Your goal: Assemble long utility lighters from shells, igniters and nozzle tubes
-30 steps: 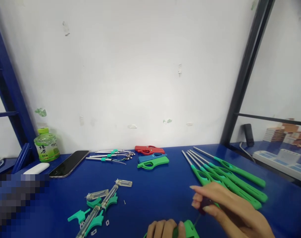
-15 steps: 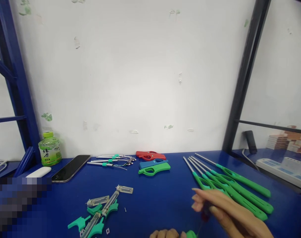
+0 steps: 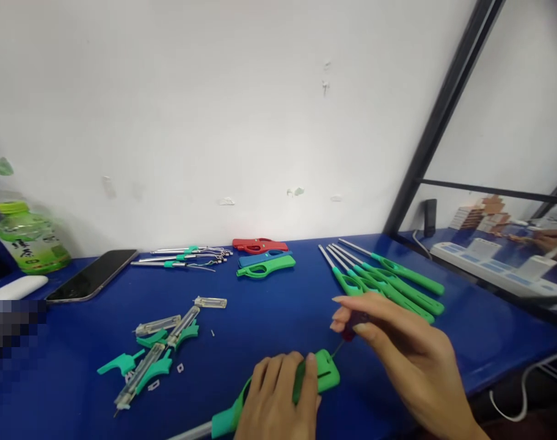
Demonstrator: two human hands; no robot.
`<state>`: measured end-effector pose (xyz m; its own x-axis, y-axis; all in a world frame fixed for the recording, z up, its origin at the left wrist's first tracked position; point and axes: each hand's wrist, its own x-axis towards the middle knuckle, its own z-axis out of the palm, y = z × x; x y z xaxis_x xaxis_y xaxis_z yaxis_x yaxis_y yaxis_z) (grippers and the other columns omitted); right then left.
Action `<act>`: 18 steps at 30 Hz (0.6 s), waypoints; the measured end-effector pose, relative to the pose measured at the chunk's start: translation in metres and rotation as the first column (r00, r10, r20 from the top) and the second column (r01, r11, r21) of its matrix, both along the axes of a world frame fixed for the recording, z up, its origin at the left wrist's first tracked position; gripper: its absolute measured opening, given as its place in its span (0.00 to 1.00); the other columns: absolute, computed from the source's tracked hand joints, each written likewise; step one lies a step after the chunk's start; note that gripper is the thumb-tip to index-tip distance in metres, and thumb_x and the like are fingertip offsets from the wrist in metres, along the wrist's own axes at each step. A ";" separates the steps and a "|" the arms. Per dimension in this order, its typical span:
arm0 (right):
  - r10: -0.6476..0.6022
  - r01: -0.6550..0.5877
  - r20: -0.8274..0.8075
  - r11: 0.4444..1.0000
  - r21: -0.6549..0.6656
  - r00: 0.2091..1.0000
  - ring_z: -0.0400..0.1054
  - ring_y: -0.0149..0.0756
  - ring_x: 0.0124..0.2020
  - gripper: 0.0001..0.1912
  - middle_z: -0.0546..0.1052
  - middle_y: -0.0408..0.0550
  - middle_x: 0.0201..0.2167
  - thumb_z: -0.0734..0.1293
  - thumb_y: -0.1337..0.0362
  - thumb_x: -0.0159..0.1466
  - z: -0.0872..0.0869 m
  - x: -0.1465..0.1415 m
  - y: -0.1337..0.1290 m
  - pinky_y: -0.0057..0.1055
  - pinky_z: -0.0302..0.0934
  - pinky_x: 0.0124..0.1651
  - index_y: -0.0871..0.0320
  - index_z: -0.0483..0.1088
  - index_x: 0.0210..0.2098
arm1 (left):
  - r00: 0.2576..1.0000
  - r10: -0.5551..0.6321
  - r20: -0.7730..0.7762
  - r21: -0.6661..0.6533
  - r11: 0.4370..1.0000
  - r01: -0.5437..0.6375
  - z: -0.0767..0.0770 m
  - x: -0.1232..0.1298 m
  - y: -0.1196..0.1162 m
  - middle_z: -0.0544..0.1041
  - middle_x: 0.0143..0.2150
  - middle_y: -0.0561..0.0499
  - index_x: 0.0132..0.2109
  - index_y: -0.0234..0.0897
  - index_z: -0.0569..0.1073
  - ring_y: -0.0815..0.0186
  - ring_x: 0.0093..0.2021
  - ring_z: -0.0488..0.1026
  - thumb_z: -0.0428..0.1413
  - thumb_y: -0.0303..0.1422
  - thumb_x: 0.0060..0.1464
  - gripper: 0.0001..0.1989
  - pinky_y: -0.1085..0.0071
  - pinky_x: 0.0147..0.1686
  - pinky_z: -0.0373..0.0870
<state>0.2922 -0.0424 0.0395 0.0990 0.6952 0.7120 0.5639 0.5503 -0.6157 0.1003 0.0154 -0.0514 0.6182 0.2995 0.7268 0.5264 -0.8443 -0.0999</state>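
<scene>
My L hand, fingers curled close, holds a green utility lighter on the blue table; my R hand, thumb and fingers pinched, grips a screwdriver w/ its tip at the butt. Lighter lies under L, below-left of R, nozzle pointing lower-left, long axis diag. across view.

Head-worn view, forward, seemingly angled down.

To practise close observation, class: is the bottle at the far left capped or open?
Capped: the yellow-green cap sits on the neck of the bottle, which stands upright on the blue table.
</scene>
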 end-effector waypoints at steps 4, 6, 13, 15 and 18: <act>0.011 -0.010 -0.005 0.999 0.042 1.000 0.73 0.35 0.36 0.13 0.77 0.43 0.34 0.71 0.68 0.70 -0.002 -0.002 0.004 0.31 0.71 0.39 0.44 0.80 0.51 | 0.994 -0.060 -0.089 0.002 0.998 0.061 0.002 -0.005 0.004 0.82 0.47 0.43 0.60 0.32 0.72 0.56 0.43 0.83 0.46 0.25 0.72 0.16 0.60 0.40 0.81; 0.025 -0.025 -0.003 0.999 0.034 1.000 0.73 0.35 0.36 0.14 0.76 0.43 0.34 0.73 0.67 0.69 -0.001 -0.002 0.004 0.32 0.70 0.39 0.44 0.80 0.51 | 0.990 -0.064 -0.129 0.013 0.998 0.066 0.003 -0.007 0.005 0.82 0.48 0.42 0.61 0.31 0.71 0.55 0.44 0.83 0.47 0.25 0.71 0.16 0.59 0.39 0.82; 0.072 -0.072 0.000 0.997 -0.022 0.997 0.73 0.36 0.39 0.17 0.78 0.44 0.38 0.67 0.69 0.74 0.001 0.001 0.000 0.33 0.70 0.40 0.43 0.78 0.56 | 0.987 -0.073 -0.141 0.035 0.996 0.079 0.001 -0.007 0.006 0.81 0.48 0.41 0.61 0.30 0.72 0.55 0.44 0.83 0.47 0.25 0.71 0.17 0.59 0.38 0.82; 0.044 -0.044 -0.024 0.999 0.001 0.999 0.72 0.36 0.36 0.15 0.75 0.42 0.34 0.73 0.67 0.69 -0.001 0.000 0.003 0.34 0.69 0.39 0.43 0.80 0.52 | 0.988 -0.073 -0.135 0.030 0.997 0.077 0.002 -0.007 0.006 0.81 0.49 0.41 0.62 0.30 0.72 0.55 0.44 0.83 0.47 0.25 0.71 0.17 0.59 0.39 0.81; 0.029 -0.028 -0.042 0.999 0.033 0.999 0.70 0.35 0.34 0.12 0.73 0.41 0.32 0.77 0.64 0.65 -0.003 -0.001 0.007 0.34 0.68 0.38 0.43 0.81 0.48 | 0.989 -0.072 -0.133 0.010 0.997 0.074 0.004 -0.007 0.007 0.81 0.48 0.43 0.63 0.33 0.71 0.56 0.44 0.82 0.47 0.27 0.71 0.18 0.57 0.41 0.81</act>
<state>0.2910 -0.0359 0.0365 0.1098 0.6746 0.7299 0.5216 0.5860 -0.6201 0.0930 0.0221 -0.0476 0.7290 0.2399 0.6411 0.4448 -0.8779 -0.1773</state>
